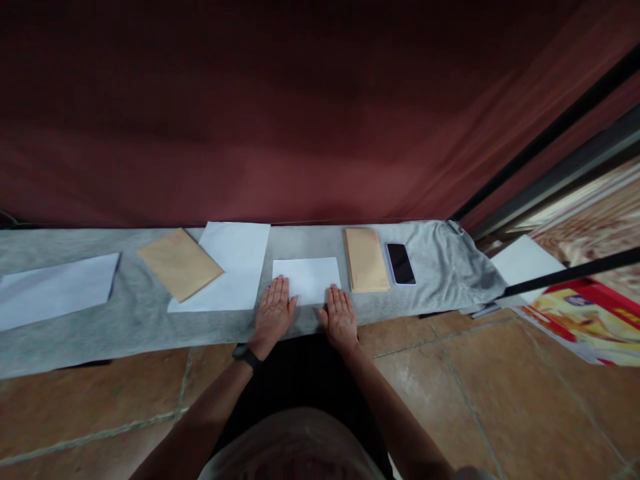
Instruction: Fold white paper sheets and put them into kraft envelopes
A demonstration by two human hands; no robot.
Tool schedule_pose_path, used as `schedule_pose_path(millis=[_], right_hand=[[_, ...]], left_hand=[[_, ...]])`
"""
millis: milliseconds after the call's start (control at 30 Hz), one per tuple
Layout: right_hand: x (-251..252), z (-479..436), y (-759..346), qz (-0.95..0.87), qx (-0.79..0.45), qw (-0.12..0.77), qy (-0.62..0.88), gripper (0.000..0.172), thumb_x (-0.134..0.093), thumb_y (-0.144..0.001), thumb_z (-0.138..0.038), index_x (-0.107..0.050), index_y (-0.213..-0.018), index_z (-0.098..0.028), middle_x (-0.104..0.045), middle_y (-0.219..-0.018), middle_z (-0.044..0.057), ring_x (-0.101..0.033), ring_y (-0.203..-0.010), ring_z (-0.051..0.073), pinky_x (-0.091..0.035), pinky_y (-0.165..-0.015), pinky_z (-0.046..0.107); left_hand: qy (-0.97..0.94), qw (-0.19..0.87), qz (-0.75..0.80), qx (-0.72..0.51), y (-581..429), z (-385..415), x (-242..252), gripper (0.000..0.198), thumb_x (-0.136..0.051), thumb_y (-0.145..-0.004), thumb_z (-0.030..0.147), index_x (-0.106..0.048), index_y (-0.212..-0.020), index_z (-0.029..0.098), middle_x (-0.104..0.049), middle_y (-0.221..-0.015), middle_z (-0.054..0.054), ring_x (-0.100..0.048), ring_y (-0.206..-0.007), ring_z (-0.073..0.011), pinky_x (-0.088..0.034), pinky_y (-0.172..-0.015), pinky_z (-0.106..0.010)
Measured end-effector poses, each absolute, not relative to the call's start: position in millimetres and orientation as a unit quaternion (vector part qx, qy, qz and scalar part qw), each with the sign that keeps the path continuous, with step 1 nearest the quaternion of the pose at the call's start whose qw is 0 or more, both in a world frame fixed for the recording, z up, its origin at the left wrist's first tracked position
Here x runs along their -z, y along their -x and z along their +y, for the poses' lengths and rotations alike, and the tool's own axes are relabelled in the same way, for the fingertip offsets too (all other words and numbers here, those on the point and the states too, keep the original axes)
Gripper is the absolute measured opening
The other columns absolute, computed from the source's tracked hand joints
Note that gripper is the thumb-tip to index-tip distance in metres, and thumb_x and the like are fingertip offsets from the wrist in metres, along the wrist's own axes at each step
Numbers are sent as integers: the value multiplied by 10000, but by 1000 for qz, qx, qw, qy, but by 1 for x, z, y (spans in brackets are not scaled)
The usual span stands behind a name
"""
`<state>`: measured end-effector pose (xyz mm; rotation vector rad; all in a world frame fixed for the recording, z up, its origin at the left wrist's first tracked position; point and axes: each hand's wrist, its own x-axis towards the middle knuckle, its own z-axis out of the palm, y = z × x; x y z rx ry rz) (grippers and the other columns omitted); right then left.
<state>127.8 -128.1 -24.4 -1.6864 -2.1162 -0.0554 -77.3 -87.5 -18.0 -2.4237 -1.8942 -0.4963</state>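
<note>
A white sheet of paper (307, 273), probably folded by its small size, lies on the grey cloth in front of me. Flat on its left edge rests my left hand (275, 310), fingers stretched forward and a dark band on the wrist. My right hand (341, 315) lies flat at the paper's right edge, its fingers also straight. Neither hand grips anything. To the right of the paper is a stack of brown envelopes (367, 260). On the left, a single brown envelope (180, 265) overlaps a larger white sheet (235, 267).
The grey cloth (440, 267) covers a long narrow surface against a dark red curtain (300, 133). A phone (401, 263) lies right of the envelopes. More white paper (60, 290) is at the far left. A red and yellow box (590, 317) stands at the right, above the tiled floor (500, 380).
</note>
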Motion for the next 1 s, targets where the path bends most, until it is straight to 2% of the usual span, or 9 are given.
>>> schedule_pose_path(millis=[100,267,400,533,767,1000], right_hand=[[28,-131,-125,-749,26,228,621,620,-401,-1057,-393,-319,-1560,-40,-374,-1585,221,-382,-1471,318,-330,-1202,524],[28,-130,-121,-731,18,246,636,576,-370,-1066,-364,-379,-1525,-16,-402,-1565,235,-379,-1472,316,-328,-1197,528],[18,-120,-106,-761,-25,251,598,528,-334,-1074,-351,-425,-1512,-70,-449,-1556,168,-373,-1481,259,-332,-1209,477],[13,-109,-90,-805,-66,219,547,503,-326,-1078,-342,-439,-1511,-114,-463,-1557,120,-385,-1476,207,-331,-1218,410],[25,-114,-105,-786,0,219,578,595,-403,-1054,-432,-417,-1514,-55,-437,-1555,203,-394,-1467,290,-342,-1198,479],[26,-125,-124,-780,12,207,590,629,-367,-1067,-423,-360,-1526,7,-385,-1564,270,-349,-1486,318,-343,-1185,519]], left_hand=[[760,14,-628,166,85,-98,19,619,-297,-1022,362,-351,-1533,17,-360,-1597,-211,-302,-1508,-310,-292,-1221,-509],[751,20,-636,178,83,-109,13,607,-299,-1020,338,-337,-1544,34,-361,-1598,-206,-287,-1515,-307,-289,-1223,-525],[807,5,-566,167,61,-115,8,584,-293,-1015,279,-305,-1570,98,-350,-1620,-144,-258,-1529,-252,-273,-1242,-483],[826,-22,-550,124,46,-117,14,585,-268,-984,185,-330,-1551,54,-360,-1608,-175,-283,-1519,-246,-299,-1234,-471],[812,-12,-572,119,65,-123,9,609,-322,-1012,341,-344,-1543,45,-352,-1608,-186,-252,-1530,-260,-257,-1251,-456],[789,-13,-603,119,83,-129,5,661,-319,-1017,443,-354,-1534,32,-346,-1607,-198,-238,-1533,-281,-252,-1246,-477]])
